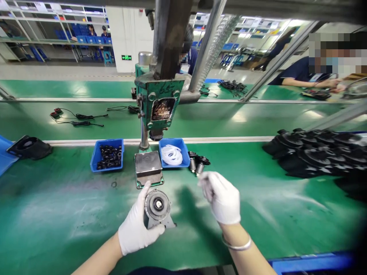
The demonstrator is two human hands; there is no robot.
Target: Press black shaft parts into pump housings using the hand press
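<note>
My left hand (139, 225), in a white glove, grips a round grey motor-like housing (158, 206) from its left side. The housing has a dark ring with a pale centre on top and a flared bracket foot towards me. Raised above the mat to the right is my right hand (220, 195), also gloved, its fingers curled closed; whatever they may hold is hidden. Just beyond that hand lie small silver cylinders with black leads (199, 164). The green press (159, 103) stands behind the housing, its metal base plate (148, 166) directly past my left fingertips.
Blue bins hold black small parts (110, 156) and white rings (172, 154). Black moulded housings (321, 152) are piled at right, another (33, 147) lies far left. Cables (83, 118) lie behind the ledge. A co-worker's arm (306, 82) is across the bench.
</note>
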